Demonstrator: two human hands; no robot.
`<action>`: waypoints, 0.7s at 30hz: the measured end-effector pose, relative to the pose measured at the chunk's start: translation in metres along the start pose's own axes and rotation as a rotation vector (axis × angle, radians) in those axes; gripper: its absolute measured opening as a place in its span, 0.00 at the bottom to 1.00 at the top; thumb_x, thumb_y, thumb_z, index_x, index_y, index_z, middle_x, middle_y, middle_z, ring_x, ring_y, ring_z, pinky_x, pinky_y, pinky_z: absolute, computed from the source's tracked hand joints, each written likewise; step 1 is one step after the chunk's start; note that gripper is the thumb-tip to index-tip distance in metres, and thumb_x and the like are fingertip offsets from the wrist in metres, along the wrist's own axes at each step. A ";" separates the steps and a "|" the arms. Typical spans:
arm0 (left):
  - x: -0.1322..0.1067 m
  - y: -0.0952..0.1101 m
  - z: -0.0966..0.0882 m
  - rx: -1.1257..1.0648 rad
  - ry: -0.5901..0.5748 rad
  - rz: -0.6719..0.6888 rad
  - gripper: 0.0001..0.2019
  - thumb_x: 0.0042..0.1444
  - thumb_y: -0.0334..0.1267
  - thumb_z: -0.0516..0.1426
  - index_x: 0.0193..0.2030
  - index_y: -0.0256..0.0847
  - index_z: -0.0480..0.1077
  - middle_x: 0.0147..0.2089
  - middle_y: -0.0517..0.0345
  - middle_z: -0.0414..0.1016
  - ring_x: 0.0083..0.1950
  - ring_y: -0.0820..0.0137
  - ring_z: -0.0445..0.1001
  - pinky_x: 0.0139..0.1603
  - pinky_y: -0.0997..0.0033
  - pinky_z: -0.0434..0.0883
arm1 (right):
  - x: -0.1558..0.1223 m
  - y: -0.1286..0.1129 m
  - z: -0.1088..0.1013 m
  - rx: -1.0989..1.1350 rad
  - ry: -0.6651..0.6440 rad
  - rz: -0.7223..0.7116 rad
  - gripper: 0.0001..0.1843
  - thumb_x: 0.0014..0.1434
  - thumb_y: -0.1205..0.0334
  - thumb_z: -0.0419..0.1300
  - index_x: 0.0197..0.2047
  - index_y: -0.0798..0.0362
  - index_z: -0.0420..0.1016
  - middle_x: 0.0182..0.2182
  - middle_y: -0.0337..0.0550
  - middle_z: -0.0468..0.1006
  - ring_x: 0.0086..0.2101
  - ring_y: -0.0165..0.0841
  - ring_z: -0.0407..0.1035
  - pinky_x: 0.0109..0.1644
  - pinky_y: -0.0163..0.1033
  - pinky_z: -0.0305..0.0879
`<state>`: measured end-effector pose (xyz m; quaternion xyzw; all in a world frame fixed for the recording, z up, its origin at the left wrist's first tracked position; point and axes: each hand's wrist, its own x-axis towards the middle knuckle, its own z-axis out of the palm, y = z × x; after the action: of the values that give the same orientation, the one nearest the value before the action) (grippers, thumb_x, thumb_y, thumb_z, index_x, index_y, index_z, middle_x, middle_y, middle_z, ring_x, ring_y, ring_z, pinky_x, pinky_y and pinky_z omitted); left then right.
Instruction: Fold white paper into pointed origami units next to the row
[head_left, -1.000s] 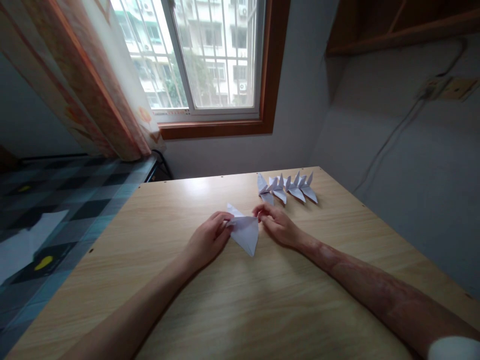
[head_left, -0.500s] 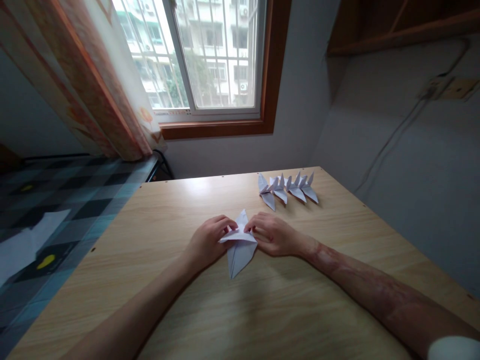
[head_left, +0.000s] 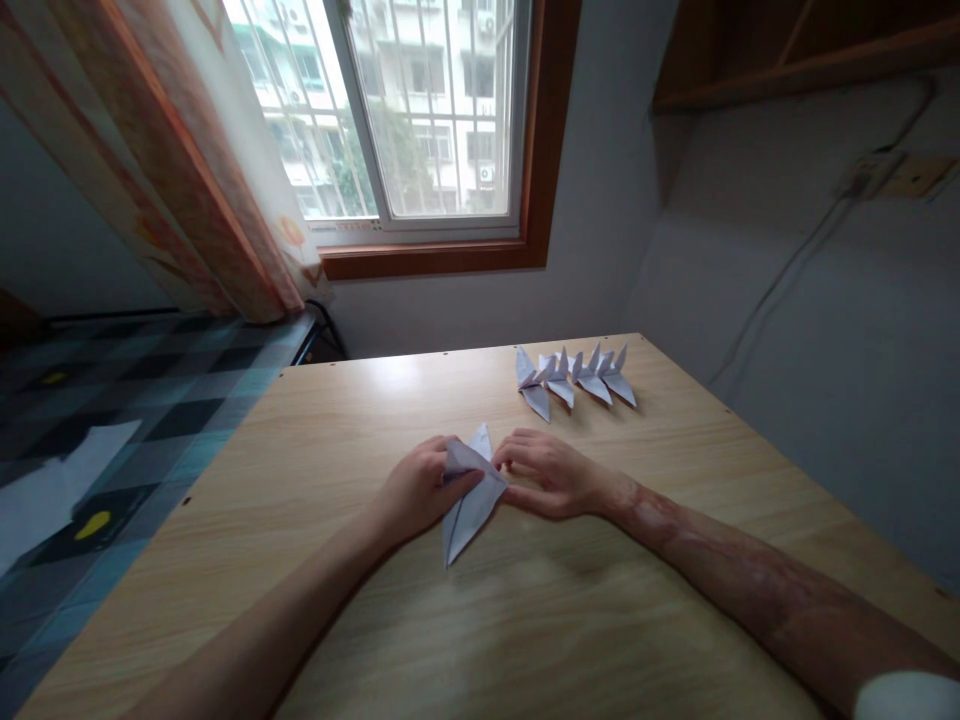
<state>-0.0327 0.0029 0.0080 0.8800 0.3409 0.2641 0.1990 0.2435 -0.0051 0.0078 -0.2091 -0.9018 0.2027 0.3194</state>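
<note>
A folded white paper piece [head_left: 469, 500] lies between my hands on the wooden table [head_left: 525, 620], its long point aimed toward me. My left hand [head_left: 416, 490] pinches its upper left part, with a flap lying over my fingers. My right hand [head_left: 551, 475] holds the right edge of the paper with fingers bent against it. A short tip of the paper sticks up behind my fingers.
A row of several finished white paper cranes [head_left: 574, 378] stands at the far side of the table. A window [head_left: 420, 110] with a patterned curtain [head_left: 172, 170] is behind it. A checkered bed [head_left: 112, 420] lies to the left, a grey wall to the right.
The paper has been turned and folded narrower; its long point now reaches further toward me and slightly left. Both hands stayed closed on it and shifted a little.
</note>
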 end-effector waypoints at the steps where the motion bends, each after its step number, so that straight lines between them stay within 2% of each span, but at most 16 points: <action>1: 0.000 0.000 -0.001 -0.024 0.001 -0.022 0.15 0.73 0.42 0.61 0.35 0.42 0.83 0.40 0.53 0.82 0.44 0.64 0.80 0.46 0.67 0.75 | -0.001 0.000 0.000 0.011 0.004 0.021 0.11 0.71 0.55 0.67 0.52 0.51 0.76 0.43 0.48 0.82 0.43 0.41 0.75 0.51 0.47 0.71; 5: 0.001 0.002 -0.002 -0.082 0.035 -0.094 0.16 0.72 0.44 0.61 0.34 0.41 0.84 0.40 0.53 0.82 0.41 0.65 0.80 0.42 0.69 0.74 | -0.004 0.003 0.002 0.056 0.028 0.080 0.14 0.70 0.50 0.68 0.47 0.52 0.75 0.39 0.44 0.79 0.38 0.37 0.73 0.45 0.42 0.69; 9: 0.002 0.004 -0.001 -0.098 0.057 -0.120 0.18 0.70 0.45 0.62 0.31 0.39 0.81 0.37 0.54 0.80 0.36 0.67 0.77 0.37 0.70 0.72 | -0.003 0.005 0.003 0.021 0.037 0.042 0.13 0.76 0.51 0.61 0.43 0.51 0.75 0.35 0.43 0.78 0.36 0.37 0.72 0.43 0.42 0.67; 13: 0.003 0.007 0.000 -0.136 0.076 -0.122 0.18 0.71 0.44 0.61 0.30 0.39 0.79 0.35 0.55 0.79 0.35 0.68 0.76 0.36 0.71 0.71 | 0.000 0.004 0.006 -0.063 0.035 -0.053 0.09 0.78 0.59 0.57 0.47 0.50 0.77 0.38 0.46 0.81 0.39 0.39 0.74 0.48 0.45 0.69; 17: 0.003 0.008 0.002 -0.179 0.112 -0.149 0.16 0.69 0.42 0.61 0.30 0.39 0.78 0.35 0.54 0.80 0.35 0.67 0.76 0.37 0.70 0.71 | 0.001 0.003 0.010 -0.167 0.023 -0.102 0.07 0.77 0.61 0.59 0.49 0.49 0.79 0.41 0.47 0.83 0.41 0.40 0.75 0.50 0.46 0.72; 21: 0.003 0.007 0.002 -0.231 0.120 -0.128 0.12 0.66 0.35 0.59 0.31 0.39 0.78 0.37 0.54 0.82 0.39 0.66 0.78 0.41 0.69 0.74 | 0.001 0.003 0.012 -0.231 0.016 -0.137 0.09 0.76 0.63 0.59 0.53 0.49 0.81 0.44 0.48 0.82 0.42 0.39 0.75 0.50 0.45 0.72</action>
<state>-0.0262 -0.0001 0.0112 0.8103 0.3751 0.3404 0.2947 0.2353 -0.0051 -0.0017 -0.1842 -0.9287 0.0734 0.3133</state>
